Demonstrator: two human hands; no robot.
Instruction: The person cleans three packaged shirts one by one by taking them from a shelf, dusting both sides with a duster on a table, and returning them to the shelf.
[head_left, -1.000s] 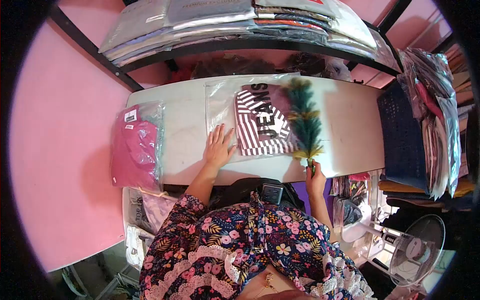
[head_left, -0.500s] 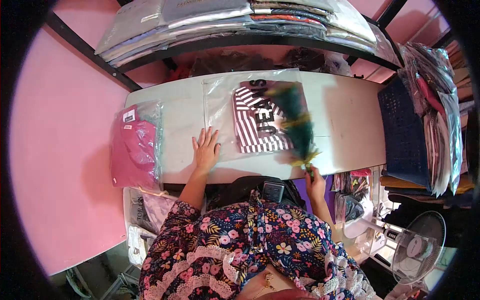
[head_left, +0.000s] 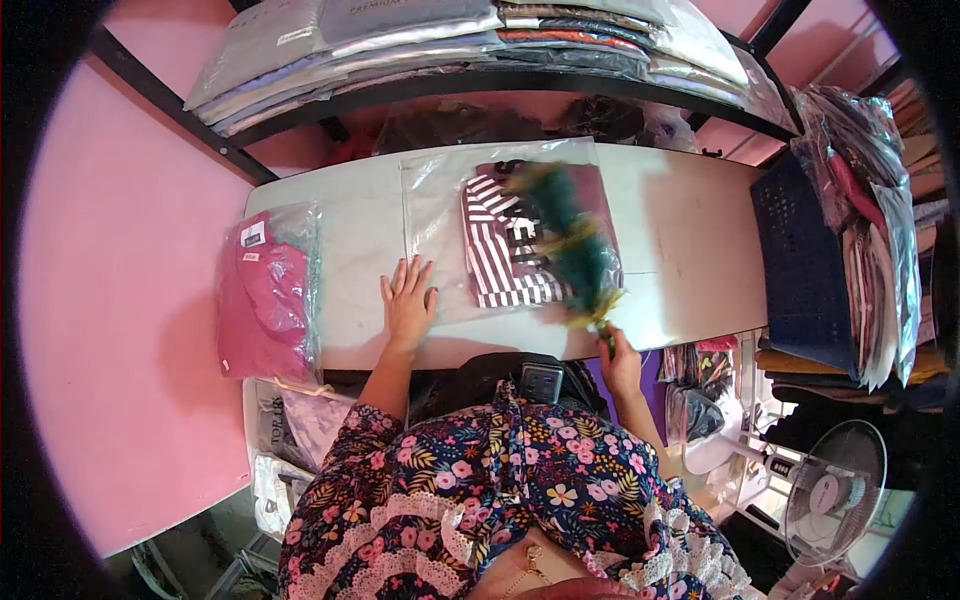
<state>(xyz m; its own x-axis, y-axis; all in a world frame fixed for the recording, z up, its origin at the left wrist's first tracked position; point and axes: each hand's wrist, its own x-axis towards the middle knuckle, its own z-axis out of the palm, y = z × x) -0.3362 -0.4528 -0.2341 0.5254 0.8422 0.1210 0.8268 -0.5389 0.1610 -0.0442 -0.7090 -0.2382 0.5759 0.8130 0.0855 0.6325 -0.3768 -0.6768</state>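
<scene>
My right hand (head_left: 620, 362) is wrapped round the handle of a green and yellow feather duster (head_left: 575, 245). The duster's head, smeared by motion, lies over the right part of a clear plastic bag (head_left: 430, 210). Inside the bag is a folded garment (head_left: 490, 240), maroon with maroon-and-white stripes; black lettering on the bag is partly hidden by the duster. My left hand (head_left: 408, 305) lies flat on the white table (head_left: 355, 240), fingers spread, just left of the bag and holding nothing.
A bagged pink garment (head_left: 265, 300) lies at the table's left end. On the right stands a dark blue basket (head_left: 805, 265) with bagged clothes. A shelf (head_left: 520, 82) stacked with packed garments spans the back. A fan (head_left: 835, 490) stands at the lower right.
My right hand and the feather duster have shifted slightly left over the bagged garment. My left hand stays flat on the table.
</scene>
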